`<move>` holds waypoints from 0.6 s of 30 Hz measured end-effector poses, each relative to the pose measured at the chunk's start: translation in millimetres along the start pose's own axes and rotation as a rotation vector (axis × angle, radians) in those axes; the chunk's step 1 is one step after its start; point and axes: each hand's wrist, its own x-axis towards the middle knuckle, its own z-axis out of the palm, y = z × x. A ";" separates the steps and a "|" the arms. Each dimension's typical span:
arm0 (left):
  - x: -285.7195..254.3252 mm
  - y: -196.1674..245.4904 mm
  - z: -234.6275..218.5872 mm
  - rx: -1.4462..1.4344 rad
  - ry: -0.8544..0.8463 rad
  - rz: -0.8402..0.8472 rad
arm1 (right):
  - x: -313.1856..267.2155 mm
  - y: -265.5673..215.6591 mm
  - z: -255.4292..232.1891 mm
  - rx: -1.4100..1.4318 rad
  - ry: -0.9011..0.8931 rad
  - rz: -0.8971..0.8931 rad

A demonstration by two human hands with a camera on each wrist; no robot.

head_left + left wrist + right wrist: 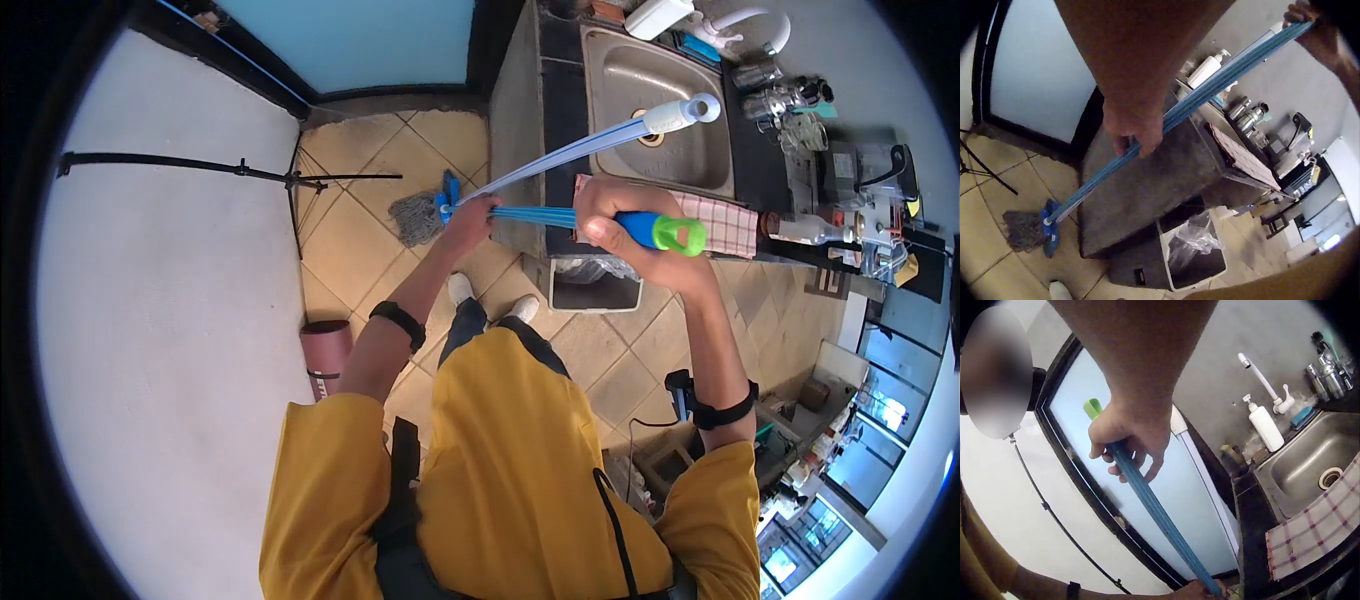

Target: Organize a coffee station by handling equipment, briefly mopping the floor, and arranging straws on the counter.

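A mop with a blue striped pole (1210, 87) slants up from the floor to a blue and green handle end (680, 234). My right hand (635, 230) grips it just below that end, thumb along the top. Lower down, my left hand (1135, 128) holds the same pole with fingers curled round it. The grey string mop head (415, 218), in a blue clamp (1051, 228), lies on the tiles by the corner of the counter. A second, pale blue pole (570, 155) with a white end (680, 115) slants beside the mop pole, overlapping my left hand's area in the head view.
To the right is a counter with a steel sink (660, 80), a checked cloth (728, 225) and several bottles and shakers. Below it stands a lined bin (597, 306). A black tripod (290, 180) and a maroon cylinder (326, 350) are at left, near the frosted door (350, 40).
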 end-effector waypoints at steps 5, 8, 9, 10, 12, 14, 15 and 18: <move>15.7 -0.4 9.3 -0.012 -0.117 -0.057 | -0.9 15.5 -2.0 -0.046 0.127 0.082; 18.8 10.0 5.7 -0.009 -0.151 -0.073 | -5.5 17.6 -10.6 -0.179 0.183 0.133; 20.7 8.2 7.8 0.004 -0.164 -0.080 | -8.0 18.2 -11.8 -0.169 0.184 0.176; 21.7 7.1 10.3 0.007 -0.166 -0.076 | -10.8 18.5 -12.3 -0.156 0.184 0.220; 21.4 7.7 12.7 -0.022 -0.075 0.030 | -15.0 20.6 -13.9 -0.081 0.210 0.269; 21.2 11.9 12.4 -0.022 -0.077 0.035 | -18.9 24.1 -17.7 -0.005 0.232 0.323; 20.9 13.8 12.8 -0.025 -0.077 0.043 | -20.3 25.6 -18.4 0.003 0.262 0.338; 21.2 18.3 13.6 -0.050 -0.094 0.027 | -27.8 32.1 -23.3 -0.032 0.309 0.368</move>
